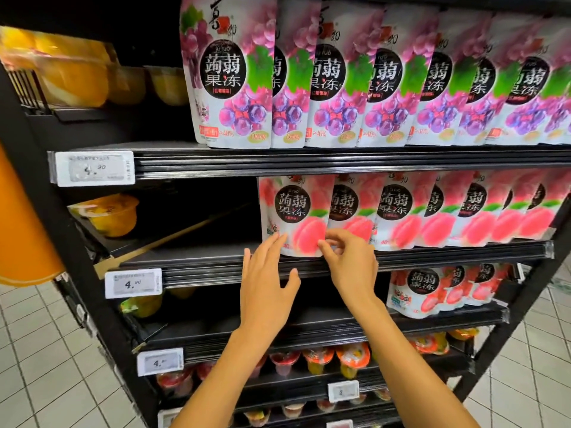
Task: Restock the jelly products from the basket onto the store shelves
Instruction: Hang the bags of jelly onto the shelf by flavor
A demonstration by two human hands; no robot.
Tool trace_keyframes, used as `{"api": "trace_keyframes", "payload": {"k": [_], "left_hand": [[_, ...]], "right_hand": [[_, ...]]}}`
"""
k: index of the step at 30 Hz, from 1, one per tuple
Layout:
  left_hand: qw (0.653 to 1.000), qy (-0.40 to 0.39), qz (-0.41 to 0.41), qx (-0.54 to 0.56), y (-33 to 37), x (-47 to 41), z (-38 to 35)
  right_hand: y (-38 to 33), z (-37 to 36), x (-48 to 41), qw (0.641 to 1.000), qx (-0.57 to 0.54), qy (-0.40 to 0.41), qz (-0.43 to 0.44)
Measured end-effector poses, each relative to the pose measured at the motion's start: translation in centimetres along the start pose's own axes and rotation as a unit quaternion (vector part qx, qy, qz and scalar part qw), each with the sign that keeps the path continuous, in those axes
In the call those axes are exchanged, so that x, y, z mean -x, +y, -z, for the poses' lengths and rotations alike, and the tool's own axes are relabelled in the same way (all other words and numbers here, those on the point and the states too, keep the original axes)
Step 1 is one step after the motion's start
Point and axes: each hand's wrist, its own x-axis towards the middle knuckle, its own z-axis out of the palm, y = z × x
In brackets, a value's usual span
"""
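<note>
Nearest, the left hand (268, 282) is held flat, straight fingers laid on the lower left of a peach jelly pouch (293, 211). The right hand (349, 264) is curled, and the pouch's lower right corner is pinched. The pouch is stood on the middle shelf (216, 273), centre frame, leftmost in the peach row (463, 211). Grape pouches (370, 72) are lined above.

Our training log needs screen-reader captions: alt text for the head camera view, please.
Two hands work on the leftmost peach jelly pouch on a black store shelf: the left hand touches its lower left edge, the right hand pinches its lower right corner. Grape jelly pouches line the shelf above.
</note>
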Motion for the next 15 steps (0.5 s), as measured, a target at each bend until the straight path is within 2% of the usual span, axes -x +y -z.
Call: {"api": "trace_keyframes", "payload": {"k": [6,15], "left_hand": [[0.999,-0.012,0.012,-0.030,0.2,0.1,0.0],[0.999,-0.013,-0.005,-0.041,1.2,0.0,-0.4]], "right_hand": [[-0.4,-0.5,0.0,1.000,0.019,0.000,-0.006],[0.6,0.3,0.1,1.000,-0.009,0.010,-0.002]]}}
